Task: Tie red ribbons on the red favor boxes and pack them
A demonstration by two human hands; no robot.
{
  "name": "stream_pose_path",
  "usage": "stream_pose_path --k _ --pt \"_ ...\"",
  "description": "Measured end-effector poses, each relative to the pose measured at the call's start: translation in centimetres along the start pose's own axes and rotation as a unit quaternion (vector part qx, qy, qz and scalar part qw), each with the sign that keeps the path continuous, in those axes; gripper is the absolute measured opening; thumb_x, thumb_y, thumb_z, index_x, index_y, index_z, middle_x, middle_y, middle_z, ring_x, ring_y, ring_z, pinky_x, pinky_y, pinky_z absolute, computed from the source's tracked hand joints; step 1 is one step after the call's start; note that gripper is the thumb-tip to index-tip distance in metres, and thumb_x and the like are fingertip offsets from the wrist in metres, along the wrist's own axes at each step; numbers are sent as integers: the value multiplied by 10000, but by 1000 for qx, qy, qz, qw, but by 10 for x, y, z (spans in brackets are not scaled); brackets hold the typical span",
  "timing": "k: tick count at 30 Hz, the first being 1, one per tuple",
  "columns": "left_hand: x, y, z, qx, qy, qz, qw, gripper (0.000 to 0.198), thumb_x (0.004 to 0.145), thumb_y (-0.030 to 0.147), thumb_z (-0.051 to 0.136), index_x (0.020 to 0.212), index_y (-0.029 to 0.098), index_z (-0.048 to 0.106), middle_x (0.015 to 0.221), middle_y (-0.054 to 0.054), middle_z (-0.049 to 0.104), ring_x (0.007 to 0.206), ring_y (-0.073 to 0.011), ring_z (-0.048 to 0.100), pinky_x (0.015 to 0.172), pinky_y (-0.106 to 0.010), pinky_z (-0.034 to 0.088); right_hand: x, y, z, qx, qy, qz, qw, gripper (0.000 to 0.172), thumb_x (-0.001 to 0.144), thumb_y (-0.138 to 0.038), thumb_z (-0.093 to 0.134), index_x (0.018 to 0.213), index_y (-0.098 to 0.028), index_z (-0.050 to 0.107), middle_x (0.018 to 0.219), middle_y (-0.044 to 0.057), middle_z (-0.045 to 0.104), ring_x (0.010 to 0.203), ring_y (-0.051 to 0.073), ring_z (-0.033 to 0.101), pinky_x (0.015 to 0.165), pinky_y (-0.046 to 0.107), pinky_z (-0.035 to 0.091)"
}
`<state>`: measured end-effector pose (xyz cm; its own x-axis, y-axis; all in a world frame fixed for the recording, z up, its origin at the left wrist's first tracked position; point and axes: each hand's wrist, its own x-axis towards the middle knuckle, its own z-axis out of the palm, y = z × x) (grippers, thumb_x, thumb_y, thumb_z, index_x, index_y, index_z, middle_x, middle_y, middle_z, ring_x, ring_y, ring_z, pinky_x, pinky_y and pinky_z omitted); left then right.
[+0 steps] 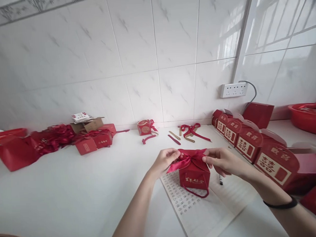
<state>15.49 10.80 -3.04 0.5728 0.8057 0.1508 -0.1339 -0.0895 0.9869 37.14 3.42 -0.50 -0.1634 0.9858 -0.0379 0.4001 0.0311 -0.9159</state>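
Observation:
A small red gift box (195, 176) with gold lettering and a cord handle stands on an open notebook (187, 214) full of handwriting. Across its top runs a shiny red ribbon (192, 158), gathered at the middle in a knot or bow. My left hand (166, 161) pinches the ribbon on the left side, where a loose tail hangs out. On the right side, the fingers of my right hand (219, 159) are closed on the ribbon too. A dark pen (220, 180) lies partly under my right hand on the notebook.
Red boxes with gold characters (270, 164) line the right side, near a red basin (307, 118). Ribbon scraps and strips (192, 132) and a small box (145, 128) lie by the wall. To the left are red boxes (94, 141) and a ribbon heap (56, 137).

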Motion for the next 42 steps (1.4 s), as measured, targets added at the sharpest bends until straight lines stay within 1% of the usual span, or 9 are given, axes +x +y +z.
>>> stream_pose_path --k 7,18,22,26,30,34,37,40,42 --pt "-1 -2 4 -38 24 -11 999 373 664 490 707 686 123 648 743 -41 613 664 -118 521 633 -243 402 4 6 5 81 19 1 997 547 617 -703 636 754 -184 526 420 -48 423 348 48 254 346 185 147" --pt "-1 1 2 -11 15 -20 1000 291 672 382 722 749 128 601 677 1 559 591 -85 482 575 -225 365 6 0 19 215 41 -5 976 401 621 -495 704 773 -172 522 328 -88 372 304 34 185 344 192 65" --pt "1 -1 2 66 38 10 997 243 728 360 660 735 139 561 626 18 516 560 -86 459 553 -224 364 8 4 19 226 53 -24 972 309 666 -421 674 788 -172 537 333 -99 351 322 40 202 358 187 98" --pt "1 -3 7 197 129 109 966 187 764 333 583 708 172 509 617 27 517 546 -95 461 539 -222 371 8 8 20 233 42 -60 970 192 724 -347 616 746 -178 527 368 -96 357 352 41 219 393 188 140" --pt "-3 -6 11 331 164 188 910 117 793 280 531 718 203 485 607 35 511 555 -103 475 564 -225 387 10 7 23 218 69 -65 971 156 690 -296 613 750 -175 534 390 -95 363 357 47 251 392 190 141" --pt "-5 -7 12 374 197 240 874 116 792 232 517 714 208 435 669 31 492 581 -100 475 585 -221 397 10 6 25 216 113 -62 968 155 639 -224 593 772 -175 532 486 -75 446 357 37 283 367 190 121" --pt "-5 -5 8 360 161 263 881 76 776 190 510 748 201 440 734 13 506 623 -103 498 621 -226 421 9 6 27 214 105 -78 968 138 670 -199 572 800 -183 527 522 -75 448 372 34 290 369 187 133" --pt "-6 -2 3 332 67 231 912 81 765 194 534 819 194 474 720 11 531 648 -115 523 638 -233 436 7 4 26 212 93 -93 968 108 729 -236 575 808 -183 524 467 -93 374 371 37 260 371 188 139" --pt "-6 0 0 316 46 213 923 102 764 208 551 837 192 482 708 15 538 642 -114 529 627 -229 435 6 3 25 221 93 -97 966 164 742 -291 605 825 -183 513 473 -96 365 372 35 256 370 188 139"
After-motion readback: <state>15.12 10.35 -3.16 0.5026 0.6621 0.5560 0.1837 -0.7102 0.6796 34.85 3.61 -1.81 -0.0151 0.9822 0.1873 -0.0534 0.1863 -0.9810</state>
